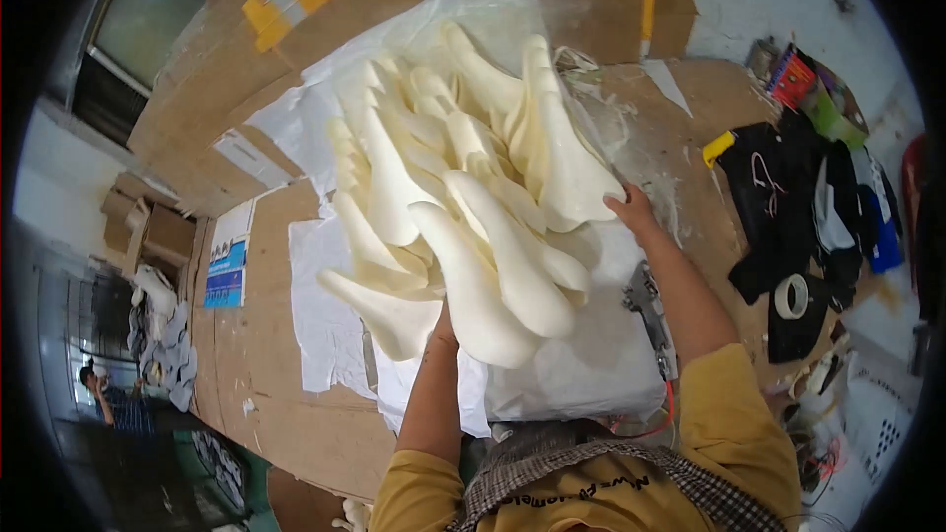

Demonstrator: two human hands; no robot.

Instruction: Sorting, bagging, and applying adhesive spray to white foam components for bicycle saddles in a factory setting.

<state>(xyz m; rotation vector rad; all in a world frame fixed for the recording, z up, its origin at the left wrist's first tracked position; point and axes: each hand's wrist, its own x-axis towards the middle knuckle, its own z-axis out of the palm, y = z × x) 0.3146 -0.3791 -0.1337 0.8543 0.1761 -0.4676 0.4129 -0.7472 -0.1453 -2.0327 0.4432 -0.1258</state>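
Your view is bright and diffusely lit at its centre, with soft shadows between the cream saddle-shaped pads [477, 286]. You get a small white glint on the glass pane [163, 15]. Toward your rim, straight edges bow, the co-worker [128, 409] looks dim and soft, and the corners go black.

More than a dozen cream saddle-shaped pieces [483, 286], too overlapped for an exact count, lie heaped before two forearms [434, 399] and one visible right hand [636, 210]; one tape roll [780, 298] rests at right, one blue panel [225, 274] and one other person [128, 416] at left.
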